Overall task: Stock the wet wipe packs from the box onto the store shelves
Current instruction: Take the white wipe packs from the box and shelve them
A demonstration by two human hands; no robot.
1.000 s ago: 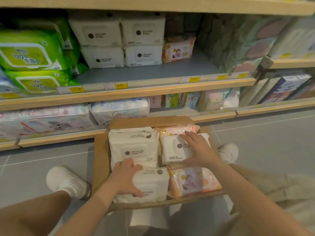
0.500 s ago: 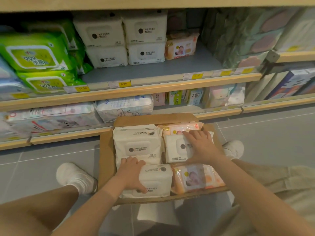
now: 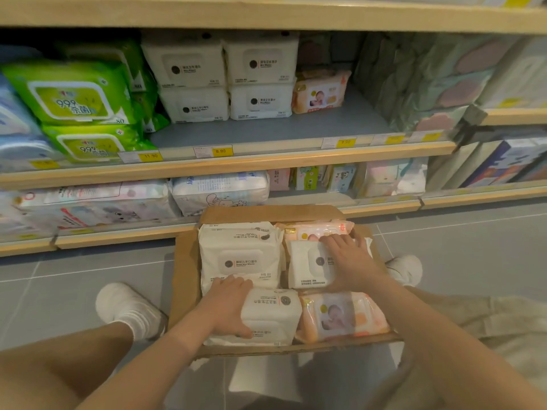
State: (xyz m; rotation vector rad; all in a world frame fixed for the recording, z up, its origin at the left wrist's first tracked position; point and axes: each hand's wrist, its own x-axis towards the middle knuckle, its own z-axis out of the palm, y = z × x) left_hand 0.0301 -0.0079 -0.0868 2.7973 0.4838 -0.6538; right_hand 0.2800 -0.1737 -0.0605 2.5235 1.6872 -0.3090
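Brown cardboard, flaps folded out: the open shipping box sits on the grey tiled floor right in front of the wooden shelves, and it looks full. The person crouches over it, both arms reaching in. The left hand curls over the near-left soft white wipe pack with the round dark logo, thumb on its near face, fingers hooked over the far edge, gripping it. The right hand lies spread across the smaller white pack with the flip lid at the back right, fingers curling toward its far edge; whether it has truly closed on it, I can't tell. Beside it, a peach baby-print pack waits at the front right, and a larger white pack fills the back left.

This looks like the very start, a lift from the box. These are soft, floppy packs, so pinch by the edges and bring each straight up so the neighbours don't drag along. Matching white packs stand stacked at the back of the middle shelf, with bare grey board in front: that seems the natural home, logo facing out and square to the price strip.
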